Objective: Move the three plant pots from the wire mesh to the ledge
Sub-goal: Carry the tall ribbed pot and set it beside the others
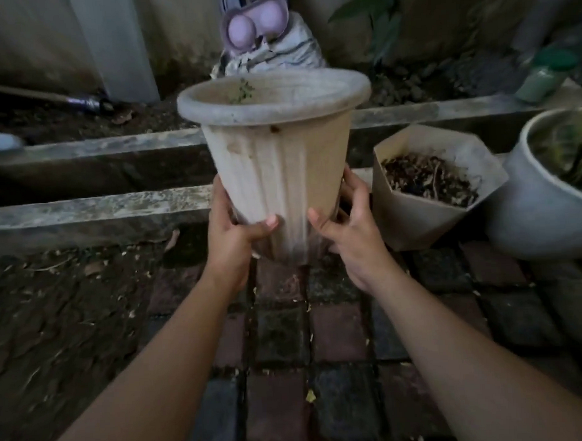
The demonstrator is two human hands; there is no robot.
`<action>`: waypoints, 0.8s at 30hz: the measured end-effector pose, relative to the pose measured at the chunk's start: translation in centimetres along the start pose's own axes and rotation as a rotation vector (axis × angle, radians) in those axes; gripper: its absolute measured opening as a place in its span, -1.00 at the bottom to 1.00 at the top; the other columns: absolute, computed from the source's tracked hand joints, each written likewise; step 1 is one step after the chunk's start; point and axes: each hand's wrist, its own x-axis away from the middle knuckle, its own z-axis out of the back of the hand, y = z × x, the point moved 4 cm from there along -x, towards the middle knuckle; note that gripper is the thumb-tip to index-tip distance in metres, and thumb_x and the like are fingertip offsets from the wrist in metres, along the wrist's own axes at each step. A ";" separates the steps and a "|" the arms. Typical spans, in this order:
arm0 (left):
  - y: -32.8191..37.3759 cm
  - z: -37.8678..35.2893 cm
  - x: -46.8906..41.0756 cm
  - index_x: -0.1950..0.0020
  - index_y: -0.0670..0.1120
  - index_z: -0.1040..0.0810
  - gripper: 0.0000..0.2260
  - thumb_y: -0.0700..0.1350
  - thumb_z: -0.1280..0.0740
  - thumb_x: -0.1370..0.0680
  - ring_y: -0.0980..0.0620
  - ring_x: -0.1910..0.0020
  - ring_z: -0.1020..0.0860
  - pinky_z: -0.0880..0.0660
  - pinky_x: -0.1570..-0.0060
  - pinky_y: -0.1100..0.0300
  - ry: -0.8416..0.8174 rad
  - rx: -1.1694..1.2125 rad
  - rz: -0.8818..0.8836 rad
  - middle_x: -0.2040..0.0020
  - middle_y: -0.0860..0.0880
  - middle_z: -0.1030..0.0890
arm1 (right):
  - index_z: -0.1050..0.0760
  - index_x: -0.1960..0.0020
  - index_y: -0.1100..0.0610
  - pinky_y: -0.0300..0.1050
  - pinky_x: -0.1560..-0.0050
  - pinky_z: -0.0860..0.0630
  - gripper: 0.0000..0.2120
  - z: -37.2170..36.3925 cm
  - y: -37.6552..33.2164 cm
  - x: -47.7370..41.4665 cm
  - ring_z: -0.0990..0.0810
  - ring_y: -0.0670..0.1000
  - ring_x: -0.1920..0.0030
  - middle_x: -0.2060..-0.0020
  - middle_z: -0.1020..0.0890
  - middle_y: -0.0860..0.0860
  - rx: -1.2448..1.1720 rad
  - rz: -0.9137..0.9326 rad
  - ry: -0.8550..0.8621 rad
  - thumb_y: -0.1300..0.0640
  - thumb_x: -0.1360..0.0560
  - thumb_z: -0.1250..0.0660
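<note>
one head-worn wide-angle view looks forward and down along both forearms, close over the dark brick paving toward the grey concrete ledge.

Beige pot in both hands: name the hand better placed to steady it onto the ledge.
Probably the left hand. Beside it the ledge is bare, while the right hand is crowded by the hexagonal pot. Both grip the beige pot low.
</note>
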 end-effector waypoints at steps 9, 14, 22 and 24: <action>-2.1 -1.3 -3.7 -0.39 0.22 -0.55 -0.13 -0.34 -0.59 -0.16 -0.23 -0.43 -0.49 -0.48 -0.35 -0.38 -0.100 0.039 0.070 -0.36 -0.07 -0.62 | -0.12 -0.55 -0.22 0.36 -0.43 -0.42 -0.12 1.4 0.3 -1.3 -0.40 0.09 -0.47 -0.42 -0.41 -0.16 -0.073 -0.065 0.023 0.02 -0.43 -0.59; -3.2 0.2 -2.3 -0.50 0.19 -0.45 -0.07 -0.33 -0.61 -0.20 -0.21 -0.38 -0.55 -0.57 -0.23 -0.38 -0.078 -0.046 0.097 -0.36 -0.04 -0.63 | -0.15 -0.52 -0.20 0.26 -0.23 -0.57 -0.19 0.6 1.8 -0.6 -0.46 0.04 -0.40 -0.27 -0.44 -0.32 -0.164 -0.095 -0.009 0.06 -0.46 -0.57; -5.1 4.3 -1.2 -0.56 0.09 -0.40 -0.03 -0.30 -0.63 -0.20 0.15 -0.22 -0.64 -0.67 -0.17 0.02 -0.057 -0.173 0.139 -0.26 0.16 -0.68 | -0.23 -0.38 -0.15 0.31 -0.12 -0.58 -0.43 -2.5 5.4 -0.3 -0.51 -0.01 -0.31 -0.24 -0.45 -0.28 -0.168 -0.142 -0.014 0.06 -0.54 -0.48; -5.5 4.3 -1.2 -0.57 0.02 -0.39 -0.04 -0.31 -0.64 -0.21 0.09 -0.29 -0.63 -0.64 -0.24 0.00 -0.053 -0.171 0.145 -0.31 0.08 -0.67 | -0.24 -0.39 -0.13 0.29 -0.16 -0.58 -0.44 -2.9 5.8 -0.2 -0.49 0.05 -0.38 -0.28 -0.48 -0.22 -0.152 -0.111 0.021 0.07 -0.55 -0.48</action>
